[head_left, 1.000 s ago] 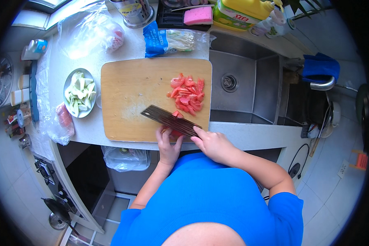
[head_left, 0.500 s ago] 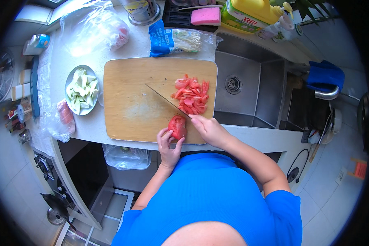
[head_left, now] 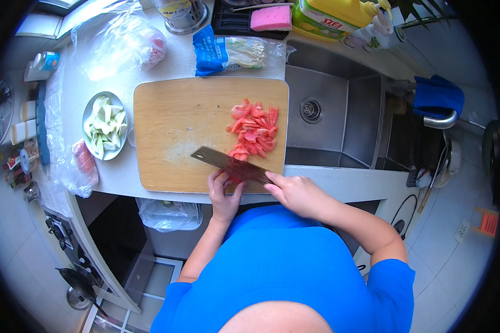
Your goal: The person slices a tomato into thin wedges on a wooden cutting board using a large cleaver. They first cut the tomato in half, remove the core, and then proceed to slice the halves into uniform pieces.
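My right hand (head_left: 295,194) is closed round the handle of a cleaver (head_left: 228,165). Its broad blade lies tilted nearly flat over the near part of a wooden cutting board (head_left: 169,111). My left hand (head_left: 224,195) has its fingers curled against a piece of red tomato (head_left: 234,180) at the board's near edge. The blade covers most of that piece. Cut tomato slices (head_left: 255,130) lie in a loose pile on the right side of the board, some right beside the blade.
Left of the board stands a plate (head_left: 85,141) of pale green vegetable pieces, with a bagged pink item (head_left: 84,158) beside it. Behind the board are a clear plastic bag (head_left: 108,41) and a pack of enoki mushrooms (head_left: 244,53). A steel sink (head_left: 330,94) borders the right side.
The cleaver has gone from edge-on to a tilted blade and now covers the tomato piece. Some slices now lie nearer to me. The whole view has shifted slightly.
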The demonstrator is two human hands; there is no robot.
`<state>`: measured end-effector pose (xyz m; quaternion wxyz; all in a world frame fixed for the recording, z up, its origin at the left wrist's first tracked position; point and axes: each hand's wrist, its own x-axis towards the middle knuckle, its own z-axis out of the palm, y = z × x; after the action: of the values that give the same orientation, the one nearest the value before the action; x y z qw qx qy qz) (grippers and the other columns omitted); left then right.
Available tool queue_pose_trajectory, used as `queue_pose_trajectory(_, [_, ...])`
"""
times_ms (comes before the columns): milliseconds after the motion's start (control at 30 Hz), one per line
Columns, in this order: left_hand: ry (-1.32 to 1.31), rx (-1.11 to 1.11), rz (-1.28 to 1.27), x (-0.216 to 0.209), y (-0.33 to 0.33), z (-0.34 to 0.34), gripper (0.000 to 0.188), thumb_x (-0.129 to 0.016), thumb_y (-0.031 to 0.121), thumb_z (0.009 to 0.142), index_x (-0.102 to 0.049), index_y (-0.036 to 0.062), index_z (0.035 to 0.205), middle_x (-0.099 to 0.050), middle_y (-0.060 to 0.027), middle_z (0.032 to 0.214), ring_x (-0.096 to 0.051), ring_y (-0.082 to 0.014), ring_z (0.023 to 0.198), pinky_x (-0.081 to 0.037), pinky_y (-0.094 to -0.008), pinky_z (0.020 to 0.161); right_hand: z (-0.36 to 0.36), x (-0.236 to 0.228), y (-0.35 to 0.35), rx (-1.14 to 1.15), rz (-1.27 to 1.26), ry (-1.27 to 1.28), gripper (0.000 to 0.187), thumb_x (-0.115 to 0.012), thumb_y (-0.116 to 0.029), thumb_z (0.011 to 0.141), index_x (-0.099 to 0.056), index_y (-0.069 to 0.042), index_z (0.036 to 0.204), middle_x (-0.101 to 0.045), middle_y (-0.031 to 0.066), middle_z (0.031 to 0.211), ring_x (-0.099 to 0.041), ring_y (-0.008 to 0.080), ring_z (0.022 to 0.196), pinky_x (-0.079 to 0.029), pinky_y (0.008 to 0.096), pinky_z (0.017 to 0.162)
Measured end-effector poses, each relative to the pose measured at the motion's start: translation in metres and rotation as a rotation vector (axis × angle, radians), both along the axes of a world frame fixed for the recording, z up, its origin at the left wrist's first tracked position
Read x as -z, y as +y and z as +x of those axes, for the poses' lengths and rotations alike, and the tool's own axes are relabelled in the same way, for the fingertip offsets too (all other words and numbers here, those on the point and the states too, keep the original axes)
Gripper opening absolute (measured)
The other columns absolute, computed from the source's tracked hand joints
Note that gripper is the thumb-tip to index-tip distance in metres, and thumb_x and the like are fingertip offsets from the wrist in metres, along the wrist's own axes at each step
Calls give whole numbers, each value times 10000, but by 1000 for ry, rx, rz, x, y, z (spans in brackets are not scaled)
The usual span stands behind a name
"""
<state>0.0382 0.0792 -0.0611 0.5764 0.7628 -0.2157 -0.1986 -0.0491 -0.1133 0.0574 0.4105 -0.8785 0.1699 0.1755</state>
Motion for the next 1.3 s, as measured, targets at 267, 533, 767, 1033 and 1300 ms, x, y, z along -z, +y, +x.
queue_pose_trajectory(267, [75, 9, -10, 7, 9, -2, 484, -727, -69, 738, -464, -3, 1139, -417, -131, 1210, -582, -233, 1032, -543, -298, 825, -2, 13, 13, -22, -125, -14, 458, -525, -370, 932, -546, 29, 1156, -635, 222, 658, -646, 390, 595, -532, 460, 524])
queue_pose_trajectory(533, [257, -14, -128, 2, 9, 3, 478, -708, -36, 783, -435, 4, 1172, -399, -154, 1275, -550, -262, 1117, -536, -325, 855, 35, 64, 23, 190, 130, -166, 412, -495, -333, 954, -574, 3, 1180, -655, 249, 904, -645, 413, 811, -529, 463, 717])
queue_pose_trajectory(767, [351, -79, -95, -16, 3, 16, 571, -730, 17, 772, -400, 23, 1238, -418, -165, 1284, -521, -285, 1157, -464, -374, 949, 15, -2, -1, 243, 300, -77, 389, -486, -288, 961, -564, 14, 1194, -656, 240, 981, -649, 399, 855, -534, 436, 753])
queue_pose_trajectory(1033, [-24, -40, 337, -20, -15, 15, 646, -798, 69, 663, -432, 20, 1193, -523, -175, 1119, -555, -318, 1014, -458, -406, 873, -27, -15, 8, 73, 72, -46, 429, -521, -326, 945, -563, 25, 1189, -660, 247, 803, -655, 401, 679, -545, 461, 615])
queue_pose_trajectory(1300, [525, -272, -103, -31, -26, 22, 327, -676, -33, 779, -532, 5, 1070, -610, -42, 969, -607, -163, 860, -493, -292, 768, -38, -17, 13, 13, -52, -28, 467, -535, -368, 933, -557, 14, 1202, -657, 218, 731, -655, 371, 606, -542, 448, 537])
